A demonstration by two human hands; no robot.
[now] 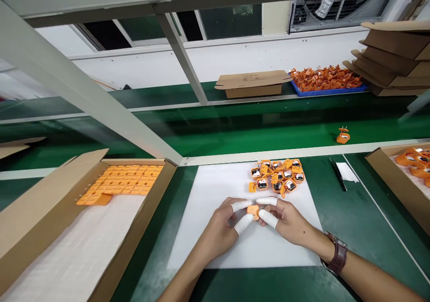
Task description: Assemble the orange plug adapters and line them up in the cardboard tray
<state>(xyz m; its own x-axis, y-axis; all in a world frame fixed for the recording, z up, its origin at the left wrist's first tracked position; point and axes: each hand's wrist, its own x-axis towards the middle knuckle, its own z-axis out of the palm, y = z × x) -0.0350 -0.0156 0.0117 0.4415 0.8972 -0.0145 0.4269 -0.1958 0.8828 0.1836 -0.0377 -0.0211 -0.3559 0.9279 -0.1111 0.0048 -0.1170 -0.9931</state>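
Between my two hands is a small orange charger housing (253, 211), held over the white foam sheet (198, 230). My left hand (225, 226) grips it from the left, with white finger cots on thumb and index finger. From the other side my right hand (285, 219) pinches it, also wearing finger cots, with a brown watch strap at the wrist. Just beyond my hands lies a cluster of open orange chargers (277, 176), their dark insides and loose lids showing. The fingers hide part of the held housing.
At left, a cardboard box (134, 244) holds rows of orange chargers (126, 181). Another box (386, 176) stands right, near a black pen-like tool (338, 175). One charger (343, 136) sits on the green belt (235, 134). Behind are a blue tray (316, 93) and stacked cartons (399, 60).
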